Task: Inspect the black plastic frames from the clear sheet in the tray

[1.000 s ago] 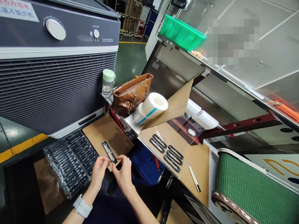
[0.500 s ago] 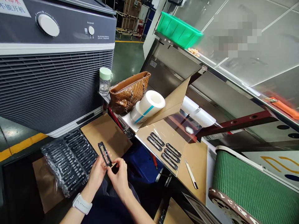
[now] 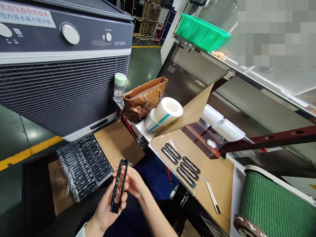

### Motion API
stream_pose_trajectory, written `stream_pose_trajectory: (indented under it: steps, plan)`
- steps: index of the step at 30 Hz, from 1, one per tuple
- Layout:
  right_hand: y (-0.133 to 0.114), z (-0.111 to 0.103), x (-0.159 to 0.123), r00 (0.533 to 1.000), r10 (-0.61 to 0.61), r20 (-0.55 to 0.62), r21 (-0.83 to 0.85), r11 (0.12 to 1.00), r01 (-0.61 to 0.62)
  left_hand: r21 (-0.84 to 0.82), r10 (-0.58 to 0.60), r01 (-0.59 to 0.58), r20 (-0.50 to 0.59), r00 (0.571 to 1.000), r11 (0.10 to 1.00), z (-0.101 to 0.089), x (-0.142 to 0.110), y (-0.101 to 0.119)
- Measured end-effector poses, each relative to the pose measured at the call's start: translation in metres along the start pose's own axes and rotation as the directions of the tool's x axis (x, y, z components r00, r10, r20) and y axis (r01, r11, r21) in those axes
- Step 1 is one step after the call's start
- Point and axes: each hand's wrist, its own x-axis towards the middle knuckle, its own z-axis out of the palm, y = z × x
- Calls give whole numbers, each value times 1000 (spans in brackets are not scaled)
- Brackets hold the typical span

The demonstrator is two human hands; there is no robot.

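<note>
My left hand point(image 3: 105, 202) is closed round a long, narrow black plastic frame point(image 3: 114, 194) with an open slot along its middle. The frame is held tilted, its upper end away from me. Against its upper right edge is my right hand point(image 3: 135, 182), fingers bent and partly hidden behind the frame. To the left lies a plastic-wrapped tray point(image 3: 86, 164) filled with rows of similar black parts. Several more black frames point(image 3: 189, 169) lie in two groups on the cardboard-covered bench point(image 3: 158, 141). A white pen-like tool point(image 3: 211, 194) rests right of them.
Clear film rolls point(image 3: 170, 110), a brown quilted handbag point(image 3: 145, 98) and a lidded bottle point(image 3: 119, 87) stand at the bench's far end. A grey cooler point(image 3: 61, 82) rises at left. A green conveyor belt point(image 3: 276, 200) is at right; a green bin point(image 3: 202, 33) sits on the upper shelf.
The black frame has come lower and nearer to me and turned more upright, now gripped along its length by my left hand. My right hand has shifted behind its upper part. The view has swung left.
</note>
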Motion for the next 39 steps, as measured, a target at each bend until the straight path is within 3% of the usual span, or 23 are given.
stream_pose_trajectory:
  steps: [5, 10, 14, 17, 21, 24, 27, 32, 39]
  plan:
    - [-6, 3, 4, 998, 52, 46, 17, 998, -53, 47, -12, 13, -22, 1000, 999, -11, -6, 3]
    - [2, -15, -7, 995, 92, 46, 19, 995, -93, 161, -44, 46, -16, 999, 986, -28, -8, -9]
    - [10, -32, -19, 994, 104, -14, 0, 995, -104, 305, -99, 92, 8, 995, 948, -41, -2, -17]
    - [16, -41, -22, 991, 76, -107, -127, 988, -89, 429, -46, 33, 22, 999, 902, -56, 6, -13]
    - [29, -44, -15, 981, 70, -180, -279, 953, -119, 648, 129, -136, 59, 990, 750, -92, 19, -9]
    - [40, -40, -10, 978, 72, -193, -331, 934, -134, 773, 224, -185, 57, 973, 607, -120, 26, -12]
    - [46, -37, -7, 980, 86, -181, -352, 925, -146, 845, 250, -192, 71, 966, 499, -139, 28, -15]
    - [47, -44, -5, 971, 188, -147, -356, 906, -229, 920, 250, -210, 129, 960, 332, -153, 25, -7]
    - [72, -75, -4, 851, 489, -190, -281, 804, -524, 983, 282, -182, 167, 945, 27, -190, 19, -5]
